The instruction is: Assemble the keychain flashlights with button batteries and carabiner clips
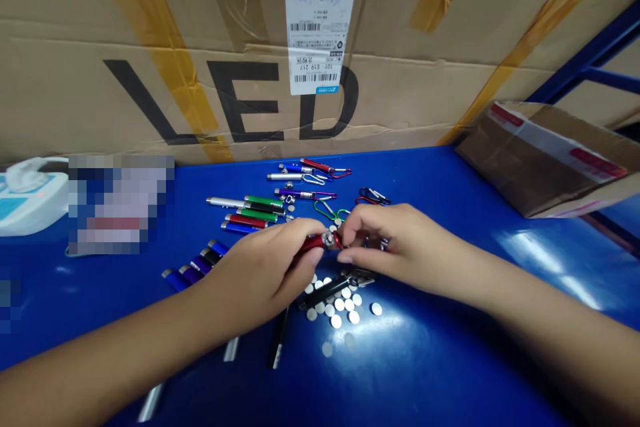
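Red metallic tube [312,242], mid-scene above surface [425,367], gripped in your left hand [280,260], apparently steadied with end exposed; your right hand [395,240] pinches red clip [338,240] there. Nearer: slim black tube [323,293] among flat, round silvery discs [339,305]. Far left: glossy coloured tubes [257,215], roughly parallel, seemingly sorted. Farthest: creased cardboard box [400,87].

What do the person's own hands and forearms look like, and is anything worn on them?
The left hand and right hand are bare, with no gloves. No sleeve, watch or bracelet shows on the left forearm or right forearm.
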`<action>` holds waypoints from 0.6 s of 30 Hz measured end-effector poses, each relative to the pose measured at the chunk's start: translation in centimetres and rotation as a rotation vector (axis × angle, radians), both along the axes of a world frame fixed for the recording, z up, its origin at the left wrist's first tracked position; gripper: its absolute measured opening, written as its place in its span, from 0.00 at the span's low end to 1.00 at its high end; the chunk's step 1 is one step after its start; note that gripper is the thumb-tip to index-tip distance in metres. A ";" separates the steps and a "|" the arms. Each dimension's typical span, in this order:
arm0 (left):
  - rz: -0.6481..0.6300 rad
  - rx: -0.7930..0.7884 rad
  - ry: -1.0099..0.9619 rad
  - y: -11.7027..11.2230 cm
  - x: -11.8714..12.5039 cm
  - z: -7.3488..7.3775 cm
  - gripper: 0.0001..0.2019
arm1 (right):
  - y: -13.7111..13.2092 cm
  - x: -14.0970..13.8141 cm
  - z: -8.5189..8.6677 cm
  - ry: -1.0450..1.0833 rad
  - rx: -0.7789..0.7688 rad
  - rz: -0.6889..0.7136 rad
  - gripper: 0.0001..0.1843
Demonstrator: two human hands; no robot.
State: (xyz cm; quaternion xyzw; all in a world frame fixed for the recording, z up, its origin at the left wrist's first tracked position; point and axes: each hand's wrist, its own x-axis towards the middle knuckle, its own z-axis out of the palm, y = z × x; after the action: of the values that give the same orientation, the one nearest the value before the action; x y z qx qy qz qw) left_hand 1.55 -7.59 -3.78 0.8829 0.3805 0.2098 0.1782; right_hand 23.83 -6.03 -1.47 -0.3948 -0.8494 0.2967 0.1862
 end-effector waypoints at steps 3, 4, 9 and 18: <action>0.018 -0.085 -0.035 -0.2 0.1 0.3 0.08 | -0.5 -0.7 -0.5 0.066 -0.011 -0.001 0.07; 0.036 -0.113 -0.054 -0.2 0.2 0.4 0.08 | -0.7 -0.9 -0.7 0.066 0.027 -0.016 0.08; 0.132 -0.184 -0.098 -0.1 1.1 0.8 0.11 | -1.4 -1.1 -1.5 -0.121 0.409 -0.051 0.05; 0.152 -0.214 -0.095 0.1 1.5 0.8 0.13 | -1.3 -1.5 -2.1 -0.237 0.725 -0.021 0.05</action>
State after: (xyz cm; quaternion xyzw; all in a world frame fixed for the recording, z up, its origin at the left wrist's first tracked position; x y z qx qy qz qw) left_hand 3.00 -7.46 -2.97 0.8165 0.4578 0.2225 0.2726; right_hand 22.29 -7.33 -3.58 -0.3438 -0.9107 -0.0726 0.2174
